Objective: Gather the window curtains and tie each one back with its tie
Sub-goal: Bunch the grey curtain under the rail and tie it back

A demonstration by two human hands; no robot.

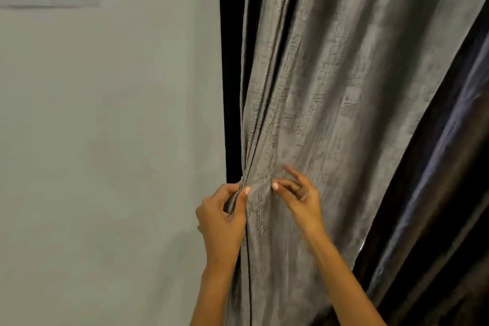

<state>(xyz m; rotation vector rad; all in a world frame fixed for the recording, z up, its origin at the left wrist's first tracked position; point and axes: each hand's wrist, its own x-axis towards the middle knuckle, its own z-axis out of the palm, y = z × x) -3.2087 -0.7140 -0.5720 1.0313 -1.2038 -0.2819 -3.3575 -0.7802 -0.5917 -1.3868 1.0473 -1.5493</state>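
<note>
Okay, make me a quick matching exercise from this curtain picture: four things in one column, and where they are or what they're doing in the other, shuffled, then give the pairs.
Things:
1. left hand
2. right hand
3. grey curtain
4. wall

States or places:
A. plain and pale, left of the curtain
B. pinching gathered folds at the curtain's left edge
C. hanging in long folds, pulled together at the hands
D. fingers spread at the fabric's front

Pairs: 1-B, 2-D, 3-C, 4-A

No legible text or labels.
</note>
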